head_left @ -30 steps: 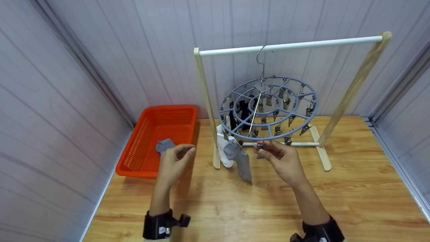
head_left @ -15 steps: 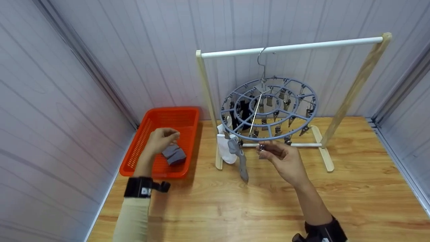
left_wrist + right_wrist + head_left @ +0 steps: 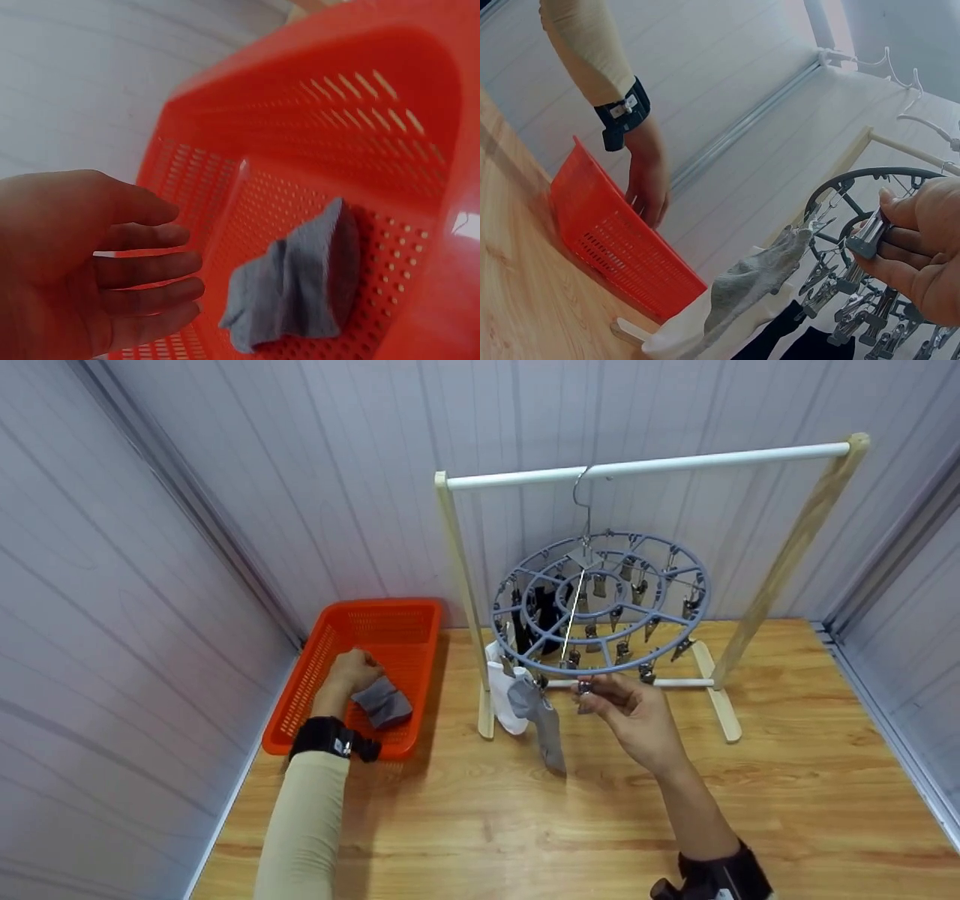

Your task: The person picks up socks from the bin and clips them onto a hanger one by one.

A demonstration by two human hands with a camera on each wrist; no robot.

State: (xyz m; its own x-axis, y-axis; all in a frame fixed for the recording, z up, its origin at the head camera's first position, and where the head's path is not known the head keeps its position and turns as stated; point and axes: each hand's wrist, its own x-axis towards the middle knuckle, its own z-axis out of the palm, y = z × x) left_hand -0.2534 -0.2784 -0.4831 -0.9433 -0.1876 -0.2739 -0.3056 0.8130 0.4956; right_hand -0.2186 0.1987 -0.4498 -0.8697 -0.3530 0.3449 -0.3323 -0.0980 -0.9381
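My left hand [image 3: 352, 669] is down inside the orange basket [image 3: 409, 654], beside a folded grey sock [image 3: 384, 703]. In the left wrist view its fingers [image 3: 154, 268] are extended and apart from the sock, with nothing in them. My right hand [image 3: 636, 721] pinches a metal clip [image 3: 868, 234] between thumb and fingers at the front rim of a round grey-blue clip hanger [image 3: 600, 668]. To the left of that hand, another grey sock [image 3: 546, 727] hangs from the hanger, overlapping a white sock [image 3: 504, 711]. Black socks [image 3: 551, 619] hang farther back.
A wooden stand with a white rail [image 3: 712, 459] carries the hanger by its metal hook [image 3: 579, 495]. Several unused clips [image 3: 651, 628] dangle around the rings. Stand feet [image 3: 726, 709] rest on the wood-patterned surface [image 3: 480, 825]. Pale panel walls rise behind and at both sides.
My left hand has moved left and down into the basket, toward the folded grey sock. My right hand stays at the same clip. The hanging grey sock sways slightly.
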